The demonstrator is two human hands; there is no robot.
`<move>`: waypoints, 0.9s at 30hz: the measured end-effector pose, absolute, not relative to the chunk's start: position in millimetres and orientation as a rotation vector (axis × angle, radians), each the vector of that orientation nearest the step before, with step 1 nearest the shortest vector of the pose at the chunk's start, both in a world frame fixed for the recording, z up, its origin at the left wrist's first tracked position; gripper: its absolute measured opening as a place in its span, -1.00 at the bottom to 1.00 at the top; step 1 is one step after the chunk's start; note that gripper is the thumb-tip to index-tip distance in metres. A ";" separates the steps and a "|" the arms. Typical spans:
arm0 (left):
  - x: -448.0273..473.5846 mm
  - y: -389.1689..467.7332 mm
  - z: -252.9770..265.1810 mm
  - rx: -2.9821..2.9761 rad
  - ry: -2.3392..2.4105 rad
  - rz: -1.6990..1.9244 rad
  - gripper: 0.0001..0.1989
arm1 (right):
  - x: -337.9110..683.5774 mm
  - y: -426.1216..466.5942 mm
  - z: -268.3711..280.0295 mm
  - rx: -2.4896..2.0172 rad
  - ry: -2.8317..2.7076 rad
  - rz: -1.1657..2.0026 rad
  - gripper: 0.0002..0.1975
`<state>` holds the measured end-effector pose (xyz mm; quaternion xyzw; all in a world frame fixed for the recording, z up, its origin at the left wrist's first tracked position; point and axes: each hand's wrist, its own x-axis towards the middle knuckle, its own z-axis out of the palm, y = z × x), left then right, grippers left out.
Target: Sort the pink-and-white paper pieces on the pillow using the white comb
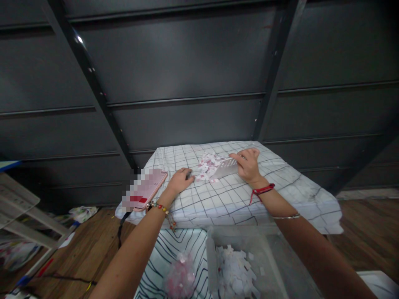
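Observation:
My right hand [248,164] grips the upper edge of a white perforated plastic basket [227,167], which is tipped on its side on the table. Its perforated wall leans toward a pile of small white and pink paper pieces [208,162]. A few of these pieces lie loose at the foot of the basket. Just left of the pile, my left hand [181,181] rests on the checked cloth with thumb and fingers apart. A dark patch shows between them; whether it is shadow or an object I cannot make out.
A white checked cloth [183,160] covers the table. A pink-edged phone [156,189], partly blurred out, lies at its left. In front stand a clear plastic bin [268,249] with white paper pieces and a striped-lined container [156,253] holding a pinkish plastic bag [181,276]. Dark panels [187,58] rise behind.

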<state>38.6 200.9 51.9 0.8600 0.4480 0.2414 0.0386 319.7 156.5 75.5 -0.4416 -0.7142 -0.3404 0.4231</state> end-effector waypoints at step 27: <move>37.6 207.2 46.3 2.660 1.346 0.778 -0.73 | 325.1 159.4 79.3 -0.970 -1.675 -0.916 -0.65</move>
